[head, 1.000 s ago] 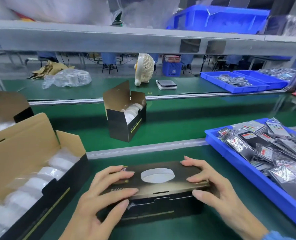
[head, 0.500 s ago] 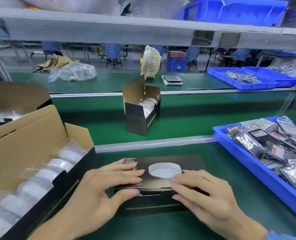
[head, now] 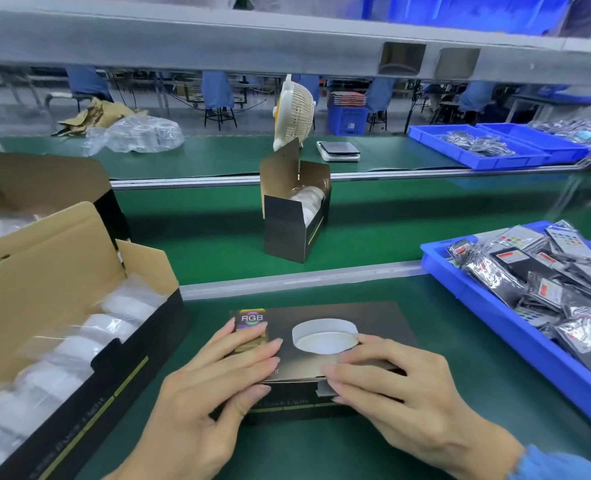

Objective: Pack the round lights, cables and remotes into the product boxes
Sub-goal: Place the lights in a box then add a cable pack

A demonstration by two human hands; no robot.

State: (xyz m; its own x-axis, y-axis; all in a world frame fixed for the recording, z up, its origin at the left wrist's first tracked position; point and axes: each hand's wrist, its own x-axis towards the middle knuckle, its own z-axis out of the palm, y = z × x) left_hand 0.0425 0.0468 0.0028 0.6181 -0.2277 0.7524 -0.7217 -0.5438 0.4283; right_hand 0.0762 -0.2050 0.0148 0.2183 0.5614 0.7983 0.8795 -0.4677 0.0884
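Head view: closed black product box flat on green counter, near edge. Left hand and right hand rest on lid, fingers straight, pressing, grasping nothing. Open box of bagged round lights at left; blue bin of remotes at right.

Factory packing line.
Green conveyor belts run between metal rails under a grey overhead shelf. Blue bins hold bagged remotes, open boxes hold wrapped lights, and a scale and a small fan sit on the far bench. Beyond it, workers in blue coats sit on stools.
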